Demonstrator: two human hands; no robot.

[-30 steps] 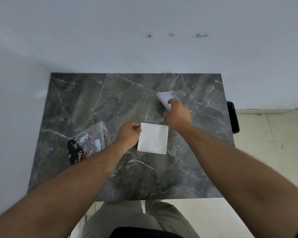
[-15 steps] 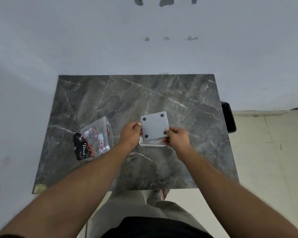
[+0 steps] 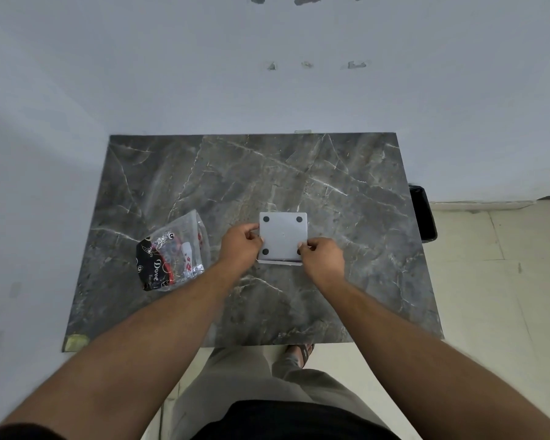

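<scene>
While left grip point(image 3: 240, 246) and right grip point(image 3: 322, 259) pinch it, white panel point(image 3: 283, 235) between

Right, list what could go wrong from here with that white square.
1. The left hand and right hand pinch the white square only at its edges, so it might slip and drop onto the white tray beneath.
2. Only the tray's near edge shows, so the two may be misaligned and could seat crooked.
3. The plastic packet lies near the left forearm and could get nudged across the table.
</scene>
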